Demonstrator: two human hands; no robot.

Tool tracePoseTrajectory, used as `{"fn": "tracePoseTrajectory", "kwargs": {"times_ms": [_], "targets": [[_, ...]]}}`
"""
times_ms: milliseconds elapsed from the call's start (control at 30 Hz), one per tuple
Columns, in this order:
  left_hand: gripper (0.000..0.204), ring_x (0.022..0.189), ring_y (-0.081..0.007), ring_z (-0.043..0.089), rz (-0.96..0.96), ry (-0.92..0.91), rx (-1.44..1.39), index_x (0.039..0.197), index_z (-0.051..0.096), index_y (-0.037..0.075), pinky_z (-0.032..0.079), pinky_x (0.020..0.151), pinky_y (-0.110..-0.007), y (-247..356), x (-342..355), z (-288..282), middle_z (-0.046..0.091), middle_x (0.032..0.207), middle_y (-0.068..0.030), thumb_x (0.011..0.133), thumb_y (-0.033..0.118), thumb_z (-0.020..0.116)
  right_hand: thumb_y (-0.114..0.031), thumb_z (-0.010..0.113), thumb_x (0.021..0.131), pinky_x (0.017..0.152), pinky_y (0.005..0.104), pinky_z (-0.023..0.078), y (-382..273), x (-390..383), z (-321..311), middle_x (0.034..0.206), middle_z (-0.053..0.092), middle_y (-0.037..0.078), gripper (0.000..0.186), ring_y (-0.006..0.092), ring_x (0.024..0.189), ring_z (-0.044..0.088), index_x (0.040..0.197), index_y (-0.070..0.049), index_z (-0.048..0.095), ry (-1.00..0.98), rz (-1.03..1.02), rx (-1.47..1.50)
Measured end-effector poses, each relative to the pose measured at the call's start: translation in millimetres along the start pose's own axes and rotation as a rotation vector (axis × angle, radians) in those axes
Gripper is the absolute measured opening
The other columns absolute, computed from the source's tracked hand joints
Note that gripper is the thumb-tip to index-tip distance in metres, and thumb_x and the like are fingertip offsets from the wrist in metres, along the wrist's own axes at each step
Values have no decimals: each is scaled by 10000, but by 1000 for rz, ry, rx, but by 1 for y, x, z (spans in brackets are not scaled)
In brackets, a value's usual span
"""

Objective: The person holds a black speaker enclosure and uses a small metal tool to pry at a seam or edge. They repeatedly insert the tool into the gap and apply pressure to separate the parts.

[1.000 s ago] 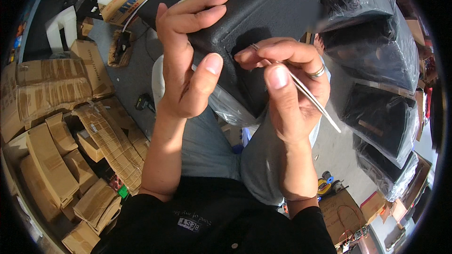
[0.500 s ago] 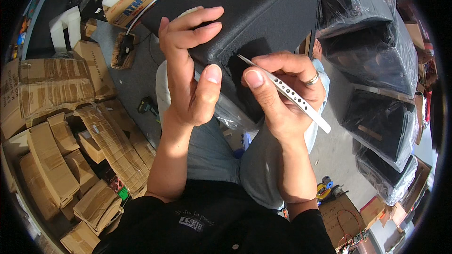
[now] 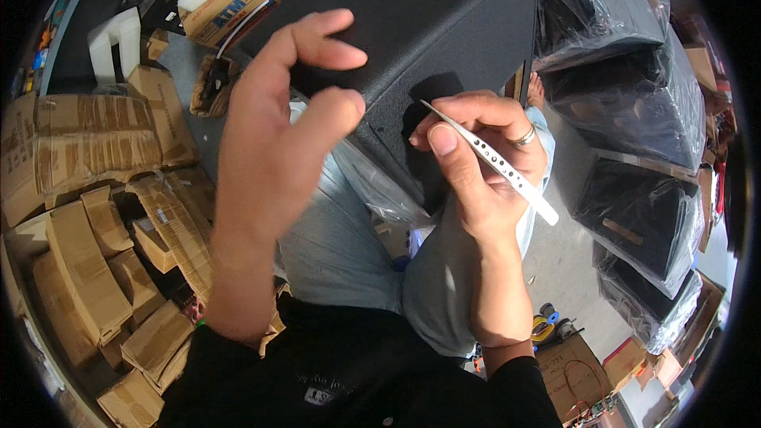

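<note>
In my right hand [image 3: 482, 200] is a pair of white metal tweezers [image 3: 498, 163] with a row of dark holes; its fine tip points up and left. Thumb and fingers close around the shaft, with a ring on one finger. My left hand [image 3: 269, 127] is raised at the near left corner of a large black textured box [image 3: 468, 59], fingers bent and apart from the thumb, nothing visible in them. The box stands in front of me, and the right hand's shadow falls on its side. Clear plastic film [image 3: 380, 190] hangs below its near edge.
Several plastic-wrapped black boxes [image 3: 634, 210] line the right side. Cardboard boxes [image 3: 95, 254] are heaped at the left. A carton [image 3: 547, 376] and blue-and-yellow spools [image 3: 545, 325] lie at lower right. A bare foot [image 3: 536, 89] shows beside the black box.
My left hand has drawn left and come closer to the camera, its fingers more bent. The right hand with the tweezers has barely shifted.
</note>
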State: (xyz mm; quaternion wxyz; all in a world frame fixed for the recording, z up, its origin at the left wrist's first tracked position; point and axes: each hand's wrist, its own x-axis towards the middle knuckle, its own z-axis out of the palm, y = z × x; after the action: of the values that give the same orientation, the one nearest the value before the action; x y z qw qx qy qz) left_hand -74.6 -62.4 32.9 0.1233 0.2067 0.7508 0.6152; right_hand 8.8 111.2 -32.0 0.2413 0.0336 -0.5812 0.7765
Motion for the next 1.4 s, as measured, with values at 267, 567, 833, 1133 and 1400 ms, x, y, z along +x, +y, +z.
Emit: {"fn": "tracePoseTrajectory", "kwargs": {"times_ms": [267, 567, 833, 1133, 1400], "targets": [[628, 1555, -277, 227, -288, -236, -79, 1381, 532, 36, 131, 1245, -392, 14, 27, -19, 332, 1618, -191, 769, 155, 611, 53, 723, 925, 748, 211, 516, 0, -1, -2, 977, 696, 75, 189, 83, 828, 661, 1105, 29, 670, 19, 39, 24], [666, 1566, -280, 199, -222, -210, -133, 1372, 534, 23, 111, 1262, -402, 9, 25, -11, 362, 1599, -170, 720, 152, 579, 84, 712, 897, 737, 226, 501, -5, 8, 0, 1032, 669, 98, 189, 94, 829, 633, 1068, 30, 651, -80, -95, -15], [654, 1564, -255, 202, -211, -166, -104, 1359, 541, 35, 88, 1263, -404, 7, 21, -9, 417, 1542, -134, 715, 148, 567, 41, 777, 880, 797, 285, 591, -22, 33, 3, 1018, 703, 157, 203, 163, 869, 707, 1021, 27, 632, -144, -32, 25], [710, 1561, -259, 214, -197, -163, -160, 1364, 535, 30, 94, 1268, -396, 6, 20, -7, 391, 1573, -160, 668, 165, 570, 57, 767, 892, 732, 342, 659, -12, 25, 16, 1033, 704, 229, 424, 259, 863, 758, 1182, -24, 468, 29, 58, 296], [787, 1560, -285, 228, -148, -224, -229, 1388, 522, -1, 89, 1272, -381, -5, 19, -15, 346, 1623, -207, 646, 245, 615, 106, 781, 861, 790, 282, 618, -1, 14, 24, 996, 721, 191, 345, 178, 891, 740, 1079, 2, 535, 63, 52, 205]]}}
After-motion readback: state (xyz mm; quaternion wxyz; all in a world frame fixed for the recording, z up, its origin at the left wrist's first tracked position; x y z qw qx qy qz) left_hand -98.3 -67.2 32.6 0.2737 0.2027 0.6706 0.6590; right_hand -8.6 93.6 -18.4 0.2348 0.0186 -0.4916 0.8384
